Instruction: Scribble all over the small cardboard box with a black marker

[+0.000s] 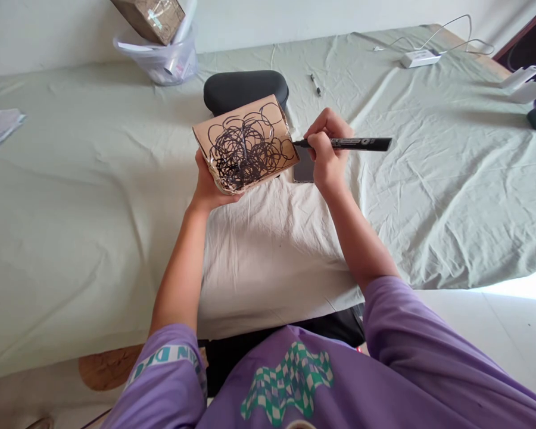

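A brown cardboard box (250, 140) covered in looping black scribbles is tilted up above the cloth. My left hand (208, 185) grips it at its lower left corner, with part of the fingers hidden behind the box. In my right hand (328, 149) is a black marker (361, 143), pinched between thumb and fingers. Its tip points left and meets the right edge of the box, though I cannot tell whether it touches. Beneath the right hand lies a flat dark rectangular object (302, 170), partly covered by the hand and box.
Behind the box sits a black hard case (245, 89). A small black pen cap or pen (315, 85) lies farther back. At the back left stands a clear plastic bin (161, 56) holding another box (154, 18). A white power strip (420, 58) with cables lies back right on the green cloth (93, 196).
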`<state>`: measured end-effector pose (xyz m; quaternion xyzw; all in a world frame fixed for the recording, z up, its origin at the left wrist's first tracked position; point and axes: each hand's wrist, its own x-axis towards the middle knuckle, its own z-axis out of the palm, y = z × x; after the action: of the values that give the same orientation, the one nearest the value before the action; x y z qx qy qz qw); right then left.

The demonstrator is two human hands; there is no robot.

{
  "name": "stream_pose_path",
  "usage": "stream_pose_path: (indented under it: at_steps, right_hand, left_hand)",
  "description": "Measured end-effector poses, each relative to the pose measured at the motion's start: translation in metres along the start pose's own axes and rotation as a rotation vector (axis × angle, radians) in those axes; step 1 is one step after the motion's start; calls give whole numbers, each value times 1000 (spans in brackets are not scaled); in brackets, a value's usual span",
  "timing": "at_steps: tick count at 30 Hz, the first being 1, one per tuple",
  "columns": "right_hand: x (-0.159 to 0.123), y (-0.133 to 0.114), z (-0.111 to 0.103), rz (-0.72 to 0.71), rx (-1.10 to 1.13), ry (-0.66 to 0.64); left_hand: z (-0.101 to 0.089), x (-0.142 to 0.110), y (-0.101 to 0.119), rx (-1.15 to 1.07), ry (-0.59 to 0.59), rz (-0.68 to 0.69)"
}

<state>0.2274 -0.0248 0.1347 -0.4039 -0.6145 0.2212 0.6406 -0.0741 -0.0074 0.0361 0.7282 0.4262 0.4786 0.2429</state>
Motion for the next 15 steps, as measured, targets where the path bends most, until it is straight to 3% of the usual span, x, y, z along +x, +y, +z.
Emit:
stream_pose_path:
  at_steps: [8, 15]
  right_hand:
    - [-1, 4, 2, -22, -19, 7]
    - [-4, 7, -1, -39, -16, -32]
  left_hand:
    - [2, 0, 19, 38, -7, -21]
    - [3, 1, 9, -17, 16, 9]
